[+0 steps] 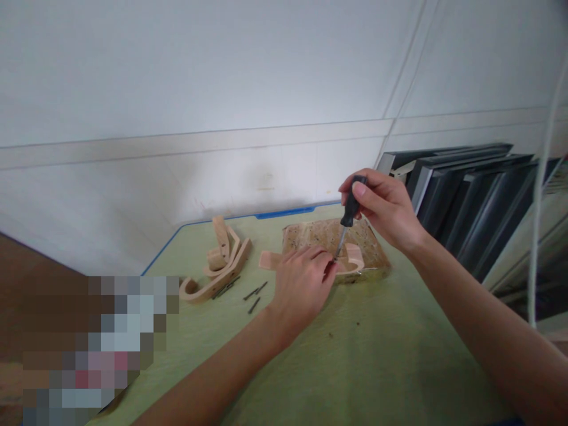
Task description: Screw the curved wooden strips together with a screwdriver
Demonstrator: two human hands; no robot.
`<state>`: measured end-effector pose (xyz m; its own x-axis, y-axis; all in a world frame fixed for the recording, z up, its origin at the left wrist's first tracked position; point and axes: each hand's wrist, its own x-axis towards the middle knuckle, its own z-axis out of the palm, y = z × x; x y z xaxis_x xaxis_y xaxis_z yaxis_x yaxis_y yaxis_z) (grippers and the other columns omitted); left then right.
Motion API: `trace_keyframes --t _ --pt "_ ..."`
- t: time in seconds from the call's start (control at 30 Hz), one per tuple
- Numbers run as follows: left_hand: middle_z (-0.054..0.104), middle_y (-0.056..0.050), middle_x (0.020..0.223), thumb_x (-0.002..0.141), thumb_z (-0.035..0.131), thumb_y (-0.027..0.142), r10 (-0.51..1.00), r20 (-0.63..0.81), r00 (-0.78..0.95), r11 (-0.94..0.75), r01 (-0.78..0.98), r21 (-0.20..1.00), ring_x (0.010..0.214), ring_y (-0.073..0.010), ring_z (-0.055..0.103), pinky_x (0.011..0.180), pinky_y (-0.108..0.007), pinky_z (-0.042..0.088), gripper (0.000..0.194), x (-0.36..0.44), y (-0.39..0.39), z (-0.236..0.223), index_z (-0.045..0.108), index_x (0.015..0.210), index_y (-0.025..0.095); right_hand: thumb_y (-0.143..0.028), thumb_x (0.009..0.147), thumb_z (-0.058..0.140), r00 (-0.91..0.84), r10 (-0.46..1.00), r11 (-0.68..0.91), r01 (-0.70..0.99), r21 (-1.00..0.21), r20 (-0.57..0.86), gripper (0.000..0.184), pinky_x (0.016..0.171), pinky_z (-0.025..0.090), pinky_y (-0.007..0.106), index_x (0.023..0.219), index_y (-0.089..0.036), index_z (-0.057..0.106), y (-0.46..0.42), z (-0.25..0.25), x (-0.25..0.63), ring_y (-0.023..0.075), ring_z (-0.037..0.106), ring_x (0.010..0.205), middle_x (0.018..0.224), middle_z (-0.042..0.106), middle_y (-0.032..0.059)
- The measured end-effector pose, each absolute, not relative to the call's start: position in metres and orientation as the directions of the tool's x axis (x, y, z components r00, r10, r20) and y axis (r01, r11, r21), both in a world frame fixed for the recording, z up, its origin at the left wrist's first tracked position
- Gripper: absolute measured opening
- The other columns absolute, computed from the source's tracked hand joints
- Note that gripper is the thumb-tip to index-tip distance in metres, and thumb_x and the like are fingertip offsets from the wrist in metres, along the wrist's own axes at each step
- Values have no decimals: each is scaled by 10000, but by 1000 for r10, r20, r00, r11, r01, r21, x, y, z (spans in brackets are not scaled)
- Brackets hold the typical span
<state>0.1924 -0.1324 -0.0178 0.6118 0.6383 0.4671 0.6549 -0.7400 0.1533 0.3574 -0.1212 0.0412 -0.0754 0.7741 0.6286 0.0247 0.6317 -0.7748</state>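
Screwdriver (350,207) slants from right hand (385,207) beside palm-down left hand (304,278).

wooden hook (354,258) partly hidden by left fingers (316,259), screwdriver (352,204) tip unclear, forearms (479,313) cut off

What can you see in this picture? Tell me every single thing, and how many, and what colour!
screwdriver: 1, black handle, tilted in the right hand
hooked wood piece: 1, pale tan, partly under the left hand
speckled block: 1, brown, beneath that piece
loose wood pieces: at least 2, pale tan, overlapping on the left
screws: at least 5, dark, near the loose pieces
table: 1, green with blue edging, middle
wall: 1, white, behind
panels: several, black, leaning on the right
cord: 1, white, far right
pixelated patch: 1, mixed colours, lower left, contents hidden
hands: 2, bare, one over the hooked piece, one gripping the screwdriver
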Motion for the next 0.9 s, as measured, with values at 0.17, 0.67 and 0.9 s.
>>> trace_keyframes --t 0.17,0.67,0.9 --pt "639 -16 808 830 465 263 628 484 609 -748 644 160 748 -174 575 686 -309 422 168 192 -131 -20 612 813 184 -334 788 542 -120 778 626 70 -777 616 204 445 362 180 825 -136 578 -119 37 357 49 442 518 638 509 -11" --pt "633 -17 775 832 460 267 621 477 621 -747 653 123 703 -168 566 643 -298 409 178 192 -132 -18 599 766 179 -366 785 532 -131 767 640 96 -762 628 220 470 391 174 835 -154 569 -121 36 355 55 465 543 655 505 -15" --pt "634 -11 798 834 458 274 625 473 621 -744 656 123 725 -174 568 670 -310 409 170 192 -131 -19 595 782 186 -333 798 522 -176 732 681 149 -717 658 195 465 390 172 827 -143 554 -122 36 356 55 457 544 653 484 -13"
